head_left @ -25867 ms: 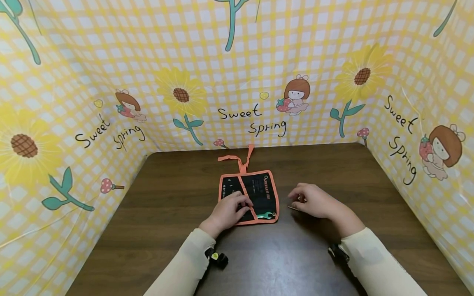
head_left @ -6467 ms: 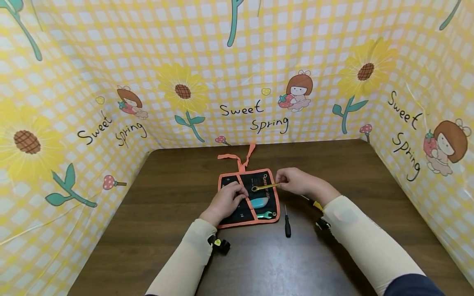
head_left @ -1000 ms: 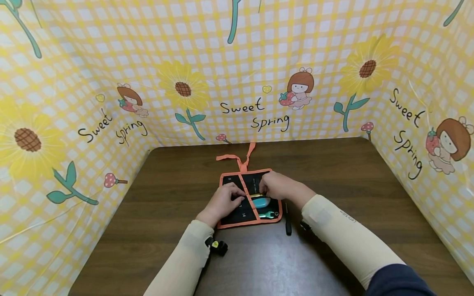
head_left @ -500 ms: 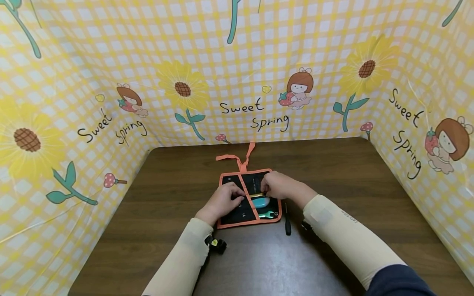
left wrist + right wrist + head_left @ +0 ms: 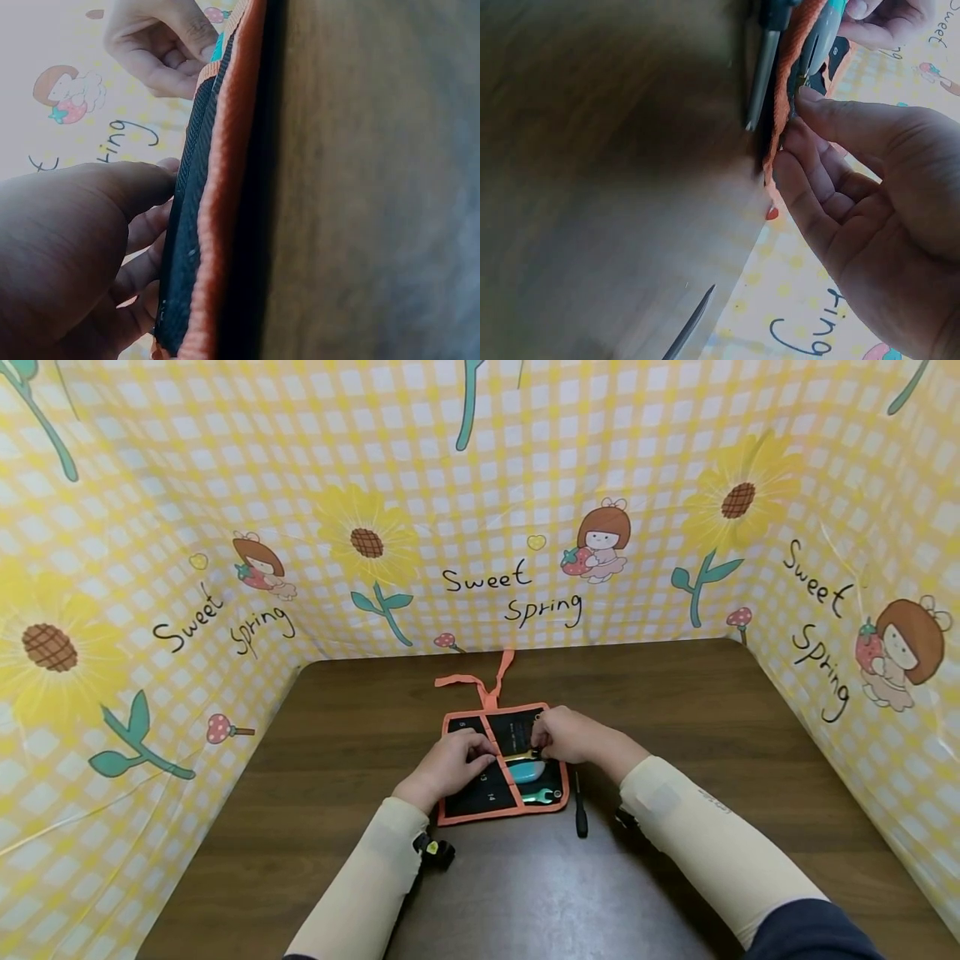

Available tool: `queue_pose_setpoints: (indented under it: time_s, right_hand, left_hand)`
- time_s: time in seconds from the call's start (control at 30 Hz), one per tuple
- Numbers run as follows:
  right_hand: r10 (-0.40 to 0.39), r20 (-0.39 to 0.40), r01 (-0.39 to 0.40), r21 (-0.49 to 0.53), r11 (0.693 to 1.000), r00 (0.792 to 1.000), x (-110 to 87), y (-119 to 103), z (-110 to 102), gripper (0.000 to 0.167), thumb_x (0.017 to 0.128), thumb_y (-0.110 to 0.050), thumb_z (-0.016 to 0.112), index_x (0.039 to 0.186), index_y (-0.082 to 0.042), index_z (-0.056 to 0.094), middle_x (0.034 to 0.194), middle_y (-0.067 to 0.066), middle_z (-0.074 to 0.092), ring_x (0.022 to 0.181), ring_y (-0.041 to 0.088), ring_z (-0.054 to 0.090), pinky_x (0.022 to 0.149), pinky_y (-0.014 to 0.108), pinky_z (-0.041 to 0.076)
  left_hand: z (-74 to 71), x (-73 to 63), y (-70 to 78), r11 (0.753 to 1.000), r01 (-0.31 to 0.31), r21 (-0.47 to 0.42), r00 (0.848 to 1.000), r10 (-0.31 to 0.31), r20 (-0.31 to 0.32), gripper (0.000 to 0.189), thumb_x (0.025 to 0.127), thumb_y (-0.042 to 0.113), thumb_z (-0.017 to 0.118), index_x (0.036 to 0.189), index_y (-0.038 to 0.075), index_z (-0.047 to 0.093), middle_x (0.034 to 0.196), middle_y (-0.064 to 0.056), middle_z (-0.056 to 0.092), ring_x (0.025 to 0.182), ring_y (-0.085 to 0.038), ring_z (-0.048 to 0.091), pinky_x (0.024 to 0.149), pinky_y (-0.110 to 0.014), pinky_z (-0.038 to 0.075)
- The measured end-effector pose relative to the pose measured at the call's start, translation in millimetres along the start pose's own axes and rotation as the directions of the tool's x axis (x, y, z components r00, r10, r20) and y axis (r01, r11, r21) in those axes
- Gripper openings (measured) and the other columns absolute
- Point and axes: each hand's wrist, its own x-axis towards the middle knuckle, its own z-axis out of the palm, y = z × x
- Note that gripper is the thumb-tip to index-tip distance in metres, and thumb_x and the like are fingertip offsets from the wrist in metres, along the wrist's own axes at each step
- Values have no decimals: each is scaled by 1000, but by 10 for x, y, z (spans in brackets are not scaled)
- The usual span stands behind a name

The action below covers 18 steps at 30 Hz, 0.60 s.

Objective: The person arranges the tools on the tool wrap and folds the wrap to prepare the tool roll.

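A black tool pouch (image 5: 515, 737) with orange edging lies spread on the table. My left hand (image 5: 448, 767) rests on its left half, thumb and index finger pinching the fabric by the orange pocket edge. My right hand (image 5: 564, 735) pinches the outer end of a yellow wrench (image 5: 521, 757), whose other end reaches the pocket edge. The right wrist view shows that thumb and fingertips (image 5: 806, 95) close to the pouch. Below the yellow wrench, a turquoise rounded tool (image 5: 527, 772) and a green open-end wrench (image 5: 538, 796) sit with their inner ends in pockets.
A black-handled screwdriver (image 5: 581, 818) lies just right of the pouch. A second pointed metal shaft (image 5: 691, 322) shows in the right wrist view. Orange tie straps (image 5: 487, 685) extend behind the pouch. Yellow checked cloth (image 5: 480, 510) walls in the table's back and sides.
Since 6.5 seconds ago, the yellow wrench has come from above the pouch down to the pocket edge. The turquoise tool was absent at the earliest frame. Over the last second, hardly anything moves.
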Motion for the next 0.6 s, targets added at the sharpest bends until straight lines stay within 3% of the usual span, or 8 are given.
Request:
queue_pose_setpoints:
  time_s: [0.37, 0.6]
  right_hand:
    - [20, -41, -20, 19, 1000, 999, -168, 173, -79, 14, 93, -3, 77, 104, -10, 79, 92, -3, 70, 84, 11, 63, 80, 35, 56]
    - [43, -52, -39, 82, 996, 998, -312, 313, -129, 11, 94, -5, 77, 102, -12, 79, 89, -5, 70, 82, 12, 63, 77, 36, 55]
  left_hand:
    - [11, 61, -31, 1000, -3, 23, 1000, 2, 14, 9, 103, 23, 71, 110, 29, 73, 96, 12, 62, 82, -8, 59, 78, -32, 52]
    - [37, 97, -40, 998, -32, 55, 999, 32, 2, 10, 104, 26, 69, 113, 30, 73, 94, 14, 61, 81, -8, 58, 77, -33, 52]
